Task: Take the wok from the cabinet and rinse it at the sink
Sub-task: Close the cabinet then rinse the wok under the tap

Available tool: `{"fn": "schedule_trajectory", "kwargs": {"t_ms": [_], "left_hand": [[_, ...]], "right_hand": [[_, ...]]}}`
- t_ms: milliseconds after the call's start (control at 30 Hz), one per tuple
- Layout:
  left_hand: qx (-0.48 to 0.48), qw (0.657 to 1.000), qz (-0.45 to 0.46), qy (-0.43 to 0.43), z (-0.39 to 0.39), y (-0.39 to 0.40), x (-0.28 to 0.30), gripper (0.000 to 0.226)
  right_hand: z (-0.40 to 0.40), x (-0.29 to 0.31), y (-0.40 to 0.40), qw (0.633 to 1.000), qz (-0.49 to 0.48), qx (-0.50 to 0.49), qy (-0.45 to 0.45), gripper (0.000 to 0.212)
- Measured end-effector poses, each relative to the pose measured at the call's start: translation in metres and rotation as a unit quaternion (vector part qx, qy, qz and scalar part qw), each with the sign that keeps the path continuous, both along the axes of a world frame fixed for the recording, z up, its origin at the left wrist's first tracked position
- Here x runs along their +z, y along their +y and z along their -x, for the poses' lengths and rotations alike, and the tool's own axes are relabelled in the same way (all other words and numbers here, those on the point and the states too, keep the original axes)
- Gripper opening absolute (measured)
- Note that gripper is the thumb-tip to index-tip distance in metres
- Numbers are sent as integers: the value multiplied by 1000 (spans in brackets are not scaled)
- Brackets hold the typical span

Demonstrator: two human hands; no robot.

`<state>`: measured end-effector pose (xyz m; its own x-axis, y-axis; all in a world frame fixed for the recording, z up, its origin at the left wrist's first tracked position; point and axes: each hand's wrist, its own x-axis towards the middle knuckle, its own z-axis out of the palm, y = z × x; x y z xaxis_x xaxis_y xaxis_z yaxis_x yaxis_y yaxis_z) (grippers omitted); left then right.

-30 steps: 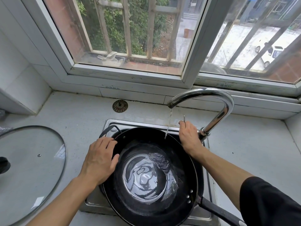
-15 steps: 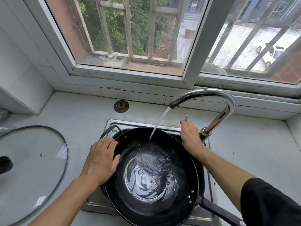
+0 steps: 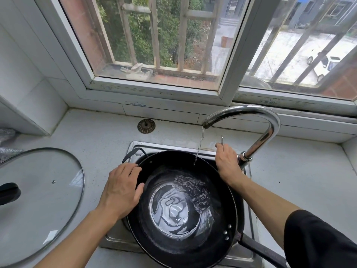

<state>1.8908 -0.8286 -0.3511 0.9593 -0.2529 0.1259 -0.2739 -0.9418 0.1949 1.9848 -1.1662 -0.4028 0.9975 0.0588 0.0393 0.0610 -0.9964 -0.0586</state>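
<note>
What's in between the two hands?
In the head view, the black wok, holding a pool of water, lies between the left hand and the right hand; the faucet's thin stream falls into it.

You're in a home kitchen: steel sink [image 3: 249, 252], curved tap [image 3: 270, 128], tiled walls [image 3: 29, 89], glass pot lid [image 3: 48, 200] beside it.

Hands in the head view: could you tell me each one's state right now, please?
Left hand: grips the wok by its rim.
Right hand: holds the tap lever.
</note>
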Motion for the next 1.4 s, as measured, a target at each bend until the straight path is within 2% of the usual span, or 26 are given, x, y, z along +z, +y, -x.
{"fn": "schedule_trajectory", "kwargs": {"t_ms": [400,767,1067,1200,1400], "left_hand": [[4,1000,3,-1,1,1,-3,35],[7,1000,-2,21,1,3,-2,39],[-20,1000,-13,18,-9,2,8,35],[-38,998,-34,20,-19,8,21,34],[-121,983,-119,67,-43,25,40,59]], "right_hand": [[-1,-1,-1,1000,7,5,-9,63],[-1,-1,-4,1000,2,19,0,58],[37,30,-8,993,-83,80,9,66],[78,39,-17,990,-118,54,50,66],[139,51,-43,978,-107,6,180,60]]}}
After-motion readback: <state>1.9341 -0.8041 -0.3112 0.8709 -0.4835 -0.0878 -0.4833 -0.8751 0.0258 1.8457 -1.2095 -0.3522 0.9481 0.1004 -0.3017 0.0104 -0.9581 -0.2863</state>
